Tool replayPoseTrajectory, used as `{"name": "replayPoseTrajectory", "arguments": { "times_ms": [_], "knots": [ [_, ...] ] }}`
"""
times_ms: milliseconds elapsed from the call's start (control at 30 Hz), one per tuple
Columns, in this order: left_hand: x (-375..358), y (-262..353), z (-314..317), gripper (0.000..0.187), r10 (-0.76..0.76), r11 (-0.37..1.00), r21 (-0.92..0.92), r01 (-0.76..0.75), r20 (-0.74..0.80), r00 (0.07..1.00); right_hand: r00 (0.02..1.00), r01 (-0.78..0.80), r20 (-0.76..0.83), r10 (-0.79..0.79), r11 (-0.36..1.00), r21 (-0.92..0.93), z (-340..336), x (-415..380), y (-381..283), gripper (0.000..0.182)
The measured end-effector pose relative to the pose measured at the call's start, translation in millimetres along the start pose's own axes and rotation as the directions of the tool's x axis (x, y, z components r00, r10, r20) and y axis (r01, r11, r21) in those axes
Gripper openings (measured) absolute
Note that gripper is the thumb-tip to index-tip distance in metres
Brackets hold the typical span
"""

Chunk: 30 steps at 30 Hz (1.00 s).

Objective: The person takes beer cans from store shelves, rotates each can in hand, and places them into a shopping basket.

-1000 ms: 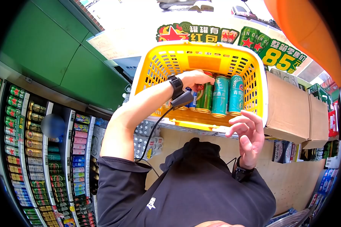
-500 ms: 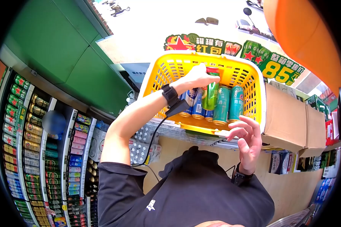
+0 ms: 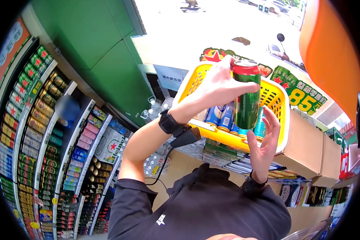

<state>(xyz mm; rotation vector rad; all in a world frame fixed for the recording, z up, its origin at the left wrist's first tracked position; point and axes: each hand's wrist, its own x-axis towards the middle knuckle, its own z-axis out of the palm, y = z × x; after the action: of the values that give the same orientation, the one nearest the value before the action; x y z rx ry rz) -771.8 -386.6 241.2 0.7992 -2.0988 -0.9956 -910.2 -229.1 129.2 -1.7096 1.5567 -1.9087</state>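
Note:
My left hand [image 3: 218, 86] grips a green can [image 3: 247, 106] with a red top, fingers and thumb around its upper part. The can is upright, raised over the near side of a yellow plastic basket [image 3: 196, 125]. Just right of the can, my right hand [image 3: 266, 138] is open with its fingers spread; it seems to hold nothing. Inside the basket are blue cans [image 3: 214, 115] and a teal can [image 3: 260, 127], partly hidden behind the green can and my right hand.
Shelves [image 3: 62, 140] packed with drink cans stand at left, beside a green wall panel [image 3: 96, 36]. Cardboard boxes [image 3: 304, 146] sit right of the basket. A large orange shape [image 3: 328, 48] fills the upper right. A cable [image 3: 162, 168] hangs from my left wrist.
My left hand has lifted the green can out of the basket towards me and turned it upright. My right hand stays open beside the basket. The view has shifted.

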Motion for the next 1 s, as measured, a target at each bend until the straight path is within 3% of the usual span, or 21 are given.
{"name": "replayPoseTrajectory", "arguments": {
  "times_ms": [100,167,300,367,433,500,567,633,733,833,900,1000],
  "knots": [
    [-27,-8,-4,0.074,0.047,0.997,-0.060,-0.054,-0.104,0.994,0.998,0.053,0.036,-0.050,0.995,-0.082,19,2,-15,0.074],
    [-47,-10,-11,0.073,0.051,0.978,-0.197,-0.071,-0.106,0.993,0.996,-0.056,0.077,0.054,0.998,0.020,36,-5,-22,0.082],
    [-87,-9,-33,0.075,-0.025,0.990,-0.142,0.005,-0.143,0.989,0.991,-0.090,0.098,0.088,0.996,0.019,64,-18,-38,0.082],
    [-108,-11,-44,0.078,0.057,0.984,-0.155,-0.093,-0.221,0.974,0.993,-0.012,0.117,0.002,0.996,0.083,78,-24,-45,0.079],
    [-136,-11,-57,0.076,-0.022,0.985,-0.173,-0.022,-0.251,0.968,0.968,-0.119,0.246,0.050,0.955,0.273,88,-33,-53,0.078],
    [-163,-12,-70,0.069,-0.089,0.978,-0.206,0.041,-0.232,0.969,0.936,-0.197,0.345,0.071,0.917,0.346,99,-45,-69,0.078],
    [-195,-11,-82,0.060,-0.146,0.964,-0.254,0.077,-0.266,0.953,0.890,-0.300,0.451,0.066,0.830,0.470,114,-61,-77,0.077],
    [-227,-14,-94,0.054,-0.122,0.915,-0.402,-0.004,-0.285,0.951,0.859,-0.350,0.510,0.045,0.778,0.521,130,-78,-83,0.074],
    [-281,-18,-112,0.050,-0.159,0.875,-0.483,-0.027,-0.339,0.927,0.737,-0.599,0.673,0.067,0.526,0.603,153,-103,-105,0.071],
    [-342,-14,-128,0.049,-0.221,0.842,-0.540,-0.019,-0.376,0.900,0.611,-0.737,0.790,-0.051,0.327,0.592,174,-125,-133,0.072],
    [-384,-17,-135,0.048,-0.297,0.807,-0.590,0.040,-0.346,0.890,0.548,-0.772,0.828,-0.117,0.309,0.555,191,-146,-146,0.075],
    [-445,-7,-139,0.048,-0.320,0.808,-0.589,-0.020,-0.468,0.824,0.444,-0.771,0.865,-0.233,0.393,0.501,214,-179,-164,0.077]
  ]
}}
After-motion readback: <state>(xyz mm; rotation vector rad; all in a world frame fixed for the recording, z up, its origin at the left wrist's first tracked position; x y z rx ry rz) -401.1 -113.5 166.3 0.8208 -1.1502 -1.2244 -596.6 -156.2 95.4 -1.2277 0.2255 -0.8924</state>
